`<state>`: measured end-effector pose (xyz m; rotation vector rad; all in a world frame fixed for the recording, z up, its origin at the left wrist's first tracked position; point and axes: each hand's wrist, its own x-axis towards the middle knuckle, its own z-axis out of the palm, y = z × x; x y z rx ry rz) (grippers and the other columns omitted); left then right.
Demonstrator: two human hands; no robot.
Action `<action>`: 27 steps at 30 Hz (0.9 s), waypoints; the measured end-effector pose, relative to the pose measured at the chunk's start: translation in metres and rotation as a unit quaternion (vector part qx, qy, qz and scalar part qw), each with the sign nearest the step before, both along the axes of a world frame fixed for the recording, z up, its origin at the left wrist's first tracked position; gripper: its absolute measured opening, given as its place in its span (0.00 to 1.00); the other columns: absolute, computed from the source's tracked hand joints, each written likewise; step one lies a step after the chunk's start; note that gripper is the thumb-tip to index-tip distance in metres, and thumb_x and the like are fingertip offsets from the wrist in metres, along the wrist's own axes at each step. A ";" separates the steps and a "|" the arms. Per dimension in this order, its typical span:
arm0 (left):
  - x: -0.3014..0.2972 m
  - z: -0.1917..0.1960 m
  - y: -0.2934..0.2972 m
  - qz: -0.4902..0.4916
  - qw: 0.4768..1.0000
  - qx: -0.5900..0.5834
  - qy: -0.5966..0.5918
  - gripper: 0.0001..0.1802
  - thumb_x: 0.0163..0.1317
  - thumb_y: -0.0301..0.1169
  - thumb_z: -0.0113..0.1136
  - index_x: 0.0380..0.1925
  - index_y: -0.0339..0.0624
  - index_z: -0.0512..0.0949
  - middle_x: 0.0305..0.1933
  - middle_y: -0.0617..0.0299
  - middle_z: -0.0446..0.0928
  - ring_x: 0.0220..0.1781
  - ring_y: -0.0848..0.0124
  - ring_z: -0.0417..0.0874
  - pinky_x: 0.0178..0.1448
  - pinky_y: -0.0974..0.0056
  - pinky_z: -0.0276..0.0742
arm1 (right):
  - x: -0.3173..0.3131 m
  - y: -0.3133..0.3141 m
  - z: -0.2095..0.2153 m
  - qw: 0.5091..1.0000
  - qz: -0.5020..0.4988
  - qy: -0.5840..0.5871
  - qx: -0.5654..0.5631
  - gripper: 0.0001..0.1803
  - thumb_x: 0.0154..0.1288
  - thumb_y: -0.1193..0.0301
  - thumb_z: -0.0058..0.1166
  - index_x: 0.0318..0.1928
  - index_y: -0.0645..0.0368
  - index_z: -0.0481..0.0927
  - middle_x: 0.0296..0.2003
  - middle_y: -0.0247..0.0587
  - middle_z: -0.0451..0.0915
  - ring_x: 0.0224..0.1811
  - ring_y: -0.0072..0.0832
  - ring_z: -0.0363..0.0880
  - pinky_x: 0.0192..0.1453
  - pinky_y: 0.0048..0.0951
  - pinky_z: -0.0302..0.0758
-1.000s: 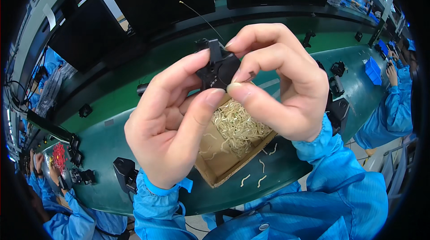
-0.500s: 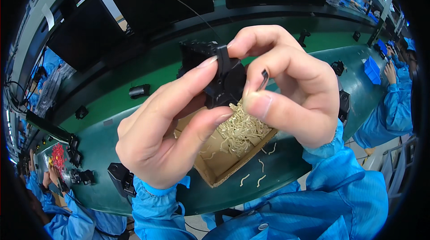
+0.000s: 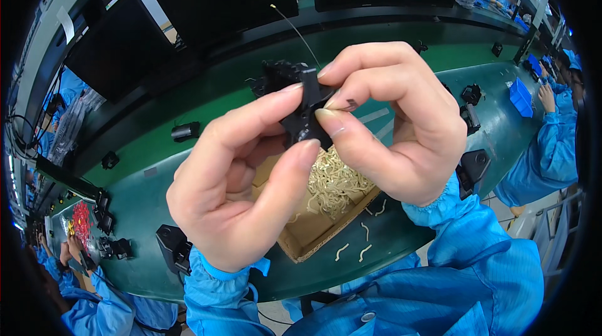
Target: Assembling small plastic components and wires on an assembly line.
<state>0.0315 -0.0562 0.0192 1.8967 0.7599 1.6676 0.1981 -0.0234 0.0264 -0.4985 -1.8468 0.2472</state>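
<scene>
A black molded plastic part (image 3: pixel 305 107) is held up above the bench between both hands. My left hand (image 3: pixel 235 173) is closed on its left side, thumb below and forefinger above. My right hand (image 3: pixel 401 110) pinches a small dark strip (image 3: pixel 351 105) between thumb and finger at the part's right side, with another fingertip touching the part's top. A thin cable (image 3: pixel 295 27) with a gold-colored tip sticks up from behind the part. Below the hands is an open cardboard box (image 3: pixel 298 242) of short cream-colored wire pieces (image 3: pixel 338 185). My fingers cover much of the part.
Loose wire pieces (image 3: pixel 365 232) lie right of the box on the green bench (image 3: pixel 263 279). Black parts sit left (image 3: pixel 172 248) and right (image 3: pixel 471 172). A blue bin (image 3: pixel 520 98) stands far right. Dark monitors (image 3: pixel 219 7) line the back; co-workers in blue sleeves (image 3: pixel 542 154) flank the bench.
My right thumb and finger have moved left with the strip, up against the black part. The part has turned, and its cable tip has shifted right.
</scene>
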 end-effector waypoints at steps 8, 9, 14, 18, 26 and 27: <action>0.007 -0.003 0.001 0.018 0.993 -0.078 -0.091 0.13 0.56 0.15 0.52 0.43 0.30 0.71 0.39 0.56 0.77 0.43 0.73 0.78 0.51 0.72 0.71 | -0.004 -0.002 -0.002 0.996 -0.064 -0.046 0.029 0.08 0.49 0.82 0.58 0.29 0.64 0.73 0.36 0.47 0.75 0.38 0.28 0.76 0.43 0.27 0.72; 0.005 -0.004 0.002 0.019 0.993 -0.079 -0.091 0.13 0.56 0.15 0.52 0.43 0.30 0.71 0.39 0.56 0.77 0.43 0.73 0.78 0.51 0.72 0.71 | -0.003 0.000 -0.004 0.997 -0.064 -0.041 0.016 0.09 0.49 0.81 0.58 0.32 0.63 0.72 0.38 0.47 0.74 0.40 0.27 0.75 0.44 0.27 0.71; 0.002 -0.003 0.004 -0.009 0.987 -0.069 -0.148 0.16 0.60 0.22 0.48 0.48 0.29 0.69 0.46 0.51 0.75 0.46 0.71 0.77 0.51 0.69 0.73 | -0.007 0.007 -0.015 0.999 0.008 0.026 -0.031 0.20 0.51 0.79 0.59 0.44 0.62 0.66 0.49 0.48 0.68 0.49 0.28 0.71 0.50 0.27 0.70; 0.005 -0.001 -0.002 -0.026 0.983 -0.082 -0.163 0.19 0.61 0.26 0.48 0.52 0.29 0.67 0.47 0.49 0.73 0.49 0.68 0.77 0.54 0.66 0.72 | -0.015 0.002 -0.012 0.988 0.084 0.007 -0.127 0.31 0.50 0.77 0.64 0.51 0.61 0.60 0.57 0.50 0.58 0.56 0.31 0.67 0.56 0.29 0.70; 0.010 0.002 -0.011 -0.067 0.963 -0.165 -0.201 0.20 0.60 0.30 0.48 0.50 0.29 0.66 0.46 0.52 0.71 0.48 0.69 0.72 0.58 0.65 0.66 | -0.013 0.007 -0.015 0.999 0.038 -0.031 0.012 0.35 0.44 0.72 0.71 0.50 0.61 0.62 0.56 0.53 0.59 0.57 0.35 0.67 0.58 0.34 0.69; 0.010 0.001 -0.010 -0.085 0.956 -0.174 -0.220 0.20 0.60 0.30 0.48 0.50 0.29 0.66 0.46 0.52 0.70 0.49 0.69 0.71 0.59 0.65 0.64 | -0.013 0.007 -0.015 0.999 0.039 -0.031 0.011 0.35 0.44 0.72 0.71 0.50 0.61 0.62 0.56 0.53 0.59 0.57 0.35 0.67 0.58 0.34 0.69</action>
